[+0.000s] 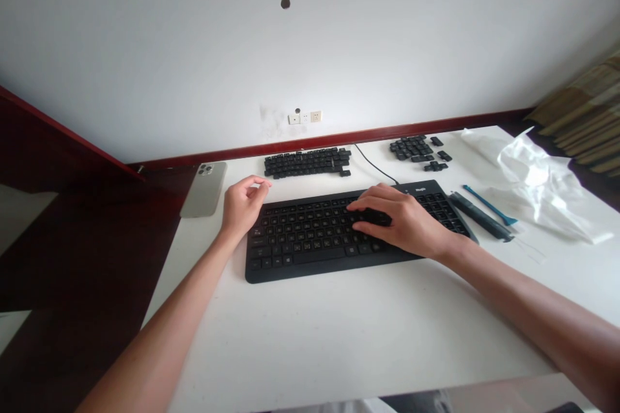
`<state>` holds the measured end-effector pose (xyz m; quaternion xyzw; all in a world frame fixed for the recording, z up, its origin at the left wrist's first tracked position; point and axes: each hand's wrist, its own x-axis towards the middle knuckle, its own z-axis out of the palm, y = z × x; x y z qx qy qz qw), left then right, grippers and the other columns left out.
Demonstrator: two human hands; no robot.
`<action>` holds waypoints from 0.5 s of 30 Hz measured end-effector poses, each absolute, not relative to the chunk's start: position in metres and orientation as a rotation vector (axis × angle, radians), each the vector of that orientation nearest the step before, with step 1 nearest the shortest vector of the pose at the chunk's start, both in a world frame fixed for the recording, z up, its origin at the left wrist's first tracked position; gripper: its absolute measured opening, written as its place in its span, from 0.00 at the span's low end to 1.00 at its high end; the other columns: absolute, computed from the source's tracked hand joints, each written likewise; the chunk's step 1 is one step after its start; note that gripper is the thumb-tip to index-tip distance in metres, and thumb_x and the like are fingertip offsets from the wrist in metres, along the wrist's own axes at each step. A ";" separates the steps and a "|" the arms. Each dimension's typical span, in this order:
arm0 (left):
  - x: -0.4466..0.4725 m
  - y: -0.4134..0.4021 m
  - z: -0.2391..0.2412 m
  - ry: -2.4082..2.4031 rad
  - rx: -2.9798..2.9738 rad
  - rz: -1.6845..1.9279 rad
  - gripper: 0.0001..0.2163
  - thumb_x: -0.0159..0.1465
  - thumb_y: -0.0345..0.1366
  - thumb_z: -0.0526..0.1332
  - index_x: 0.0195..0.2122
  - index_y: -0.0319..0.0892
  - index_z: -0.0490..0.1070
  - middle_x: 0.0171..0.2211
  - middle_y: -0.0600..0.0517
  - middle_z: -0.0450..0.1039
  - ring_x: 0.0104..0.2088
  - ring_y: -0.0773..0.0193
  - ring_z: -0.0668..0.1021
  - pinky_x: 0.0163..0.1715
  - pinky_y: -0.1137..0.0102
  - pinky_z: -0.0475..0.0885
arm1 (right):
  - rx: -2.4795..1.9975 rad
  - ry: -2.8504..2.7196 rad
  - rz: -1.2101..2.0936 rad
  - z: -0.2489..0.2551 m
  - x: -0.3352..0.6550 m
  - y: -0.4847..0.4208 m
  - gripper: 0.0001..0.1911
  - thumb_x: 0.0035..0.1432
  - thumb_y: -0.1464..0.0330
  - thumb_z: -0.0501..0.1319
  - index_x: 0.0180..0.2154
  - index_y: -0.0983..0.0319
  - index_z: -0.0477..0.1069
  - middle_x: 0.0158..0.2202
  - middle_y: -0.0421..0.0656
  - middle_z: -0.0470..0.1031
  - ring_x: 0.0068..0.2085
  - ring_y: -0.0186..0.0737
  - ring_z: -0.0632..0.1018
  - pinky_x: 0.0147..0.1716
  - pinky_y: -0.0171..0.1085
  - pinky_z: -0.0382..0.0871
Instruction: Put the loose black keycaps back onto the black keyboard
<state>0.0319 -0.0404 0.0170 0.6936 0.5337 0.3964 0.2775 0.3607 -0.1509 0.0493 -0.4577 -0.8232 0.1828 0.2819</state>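
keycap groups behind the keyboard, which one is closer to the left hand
The long wide group, just beyond the left hand; the smaller group lies far to the right, past the cable.

Place: your home desk | Seen: white table (339,335), keyboard (310,239), phone (204,190), wall sockets (305,117), red skirting (436,127)

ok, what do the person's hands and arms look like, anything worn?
Left hand and right hand are bare: no gloves, rings, watch or bands visible. Both arms are uncovered up to the frame edge, no sleeves in view.
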 end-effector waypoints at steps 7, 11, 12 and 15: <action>0.031 -0.040 0.015 1.385 1.853 1.071 0.11 0.66 0.44 0.63 0.34 0.43 0.80 0.15 0.59 0.58 0.19 0.69 0.60 0.24 0.71 0.53 | -1.366 -2.121 0.161 0.039 0.377 -0.122 0.14 0.72 0.63 0.59 0.50 0.57 0.81 0.46 0.50 0.81 0.48 0.53 0.78 0.50 0.54 0.76; 0.030 -0.039 0.014 1.364 1.819 1.077 0.11 0.65 0.43 0.63 0.35 0.43 0.80 0.16 0.59 0.60 0.19 0.68 0.61 0.24 0.71 0.53 | -1.386 -2.186 0.048 0.038 0.386 -0.096 0.15 0.72 0.63 0.58 0.48 0.58 0.82 0.45 0.50 0.81 0.46 0.52 0.78 0.49 0.53 0.75; 0.030 -0.039 0.014 1.363 1.814 1.077 0.11 0.65 0.43 0.63 0.35 0.43 0.80 0.16 0.59 0.60 0.19 0.68 0.61 0.24 0.71 0.53 | -1.392 -2.206 0.027 0.037 0.387 -0.089 0.15 0.72 0.63 0.58 0.48 0.58 0.82 0.44 0.50 0.81 0.46 0.52 0.78 0.48 0.53 0.75; 0.030 -0.039 0.015 1.369 1.807 1.073 0.10 0.65 0.43 0.63 0.34 0.43 0.79 0.16 0.59 0.60 0.19 0.68 0.61 0.24 0.71 0.54 | -1.395 -2.254 0.017 0.036 0.385 -0.073 0.16 0.71 0.62 0.58 0.49 0.58 0.83 0.41 0.49 0.81 0.44 0.52 0.78 0.46 0.52 0.75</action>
